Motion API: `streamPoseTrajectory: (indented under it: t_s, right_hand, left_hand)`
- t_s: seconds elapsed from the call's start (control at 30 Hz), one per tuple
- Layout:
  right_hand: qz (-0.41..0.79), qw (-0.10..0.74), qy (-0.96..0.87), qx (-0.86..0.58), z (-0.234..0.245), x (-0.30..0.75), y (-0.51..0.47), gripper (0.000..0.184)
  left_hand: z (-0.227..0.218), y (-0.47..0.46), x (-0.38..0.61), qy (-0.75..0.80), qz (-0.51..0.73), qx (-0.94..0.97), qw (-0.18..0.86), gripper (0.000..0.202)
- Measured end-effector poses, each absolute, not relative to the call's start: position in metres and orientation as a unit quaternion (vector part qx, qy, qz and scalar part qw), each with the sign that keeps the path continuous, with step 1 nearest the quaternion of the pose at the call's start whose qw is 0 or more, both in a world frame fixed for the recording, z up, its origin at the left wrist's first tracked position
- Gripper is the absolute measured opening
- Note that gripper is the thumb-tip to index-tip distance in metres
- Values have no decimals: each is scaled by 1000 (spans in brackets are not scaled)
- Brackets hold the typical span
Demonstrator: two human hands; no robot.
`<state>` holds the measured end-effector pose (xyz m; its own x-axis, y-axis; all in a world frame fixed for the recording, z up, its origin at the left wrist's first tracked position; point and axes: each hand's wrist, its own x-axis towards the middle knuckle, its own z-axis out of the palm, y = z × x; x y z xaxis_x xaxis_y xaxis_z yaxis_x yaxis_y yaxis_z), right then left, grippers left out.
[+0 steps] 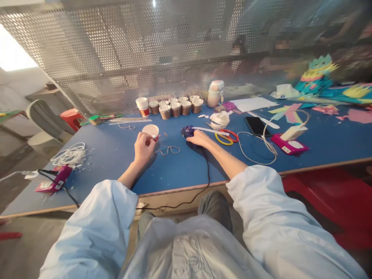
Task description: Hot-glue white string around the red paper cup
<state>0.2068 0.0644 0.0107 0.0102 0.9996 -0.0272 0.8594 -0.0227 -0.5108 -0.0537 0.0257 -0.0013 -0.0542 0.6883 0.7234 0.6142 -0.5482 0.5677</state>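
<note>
My left hand (143, 149) is closed at the near side of a white paper cup (150, 129) with red on its outside, its fingers gripping the wall by the rim. From beside that hand a thin cord (168, 150) curls over the table. My right hand (198, 138) is wrapped round a dark blue hot glue gun (187, 131), resting low over the table. A long whitish glue stick (211, 130) sticks out of its back, and a black cable (208, 170) runs down off the table edge. The gun's nozzle points left, apart from the cup.
Brown-wrapped cups (176, 109) stand in rows at the back beside stacked white cups (142, 106) and a bottle (215, 93). Scissors (232, 136), a phone (257, 126) and a pink power strip (290, 145) lie right. Tangled string (69, 154) and another power strip (55, 179) are left.
</note>
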Motion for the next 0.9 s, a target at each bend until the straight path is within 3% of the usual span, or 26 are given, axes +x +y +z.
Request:
streamPoseTrajectory:
  t_s: [0.23,0.57,0.9]
  right_hand:
    - [255,313,-620,-673,0,196,69,22]
    - [319,459,-634,-534,14,183,18,28]
    - [217,441,-760,-426,7,169,1,13]
  left_hand:
    - [-6,51,-20,516,575,619,141,5]
    - [3,37,-24,490,578,628,176,2]
    - [6,33,-17,539,554,572,275,11]
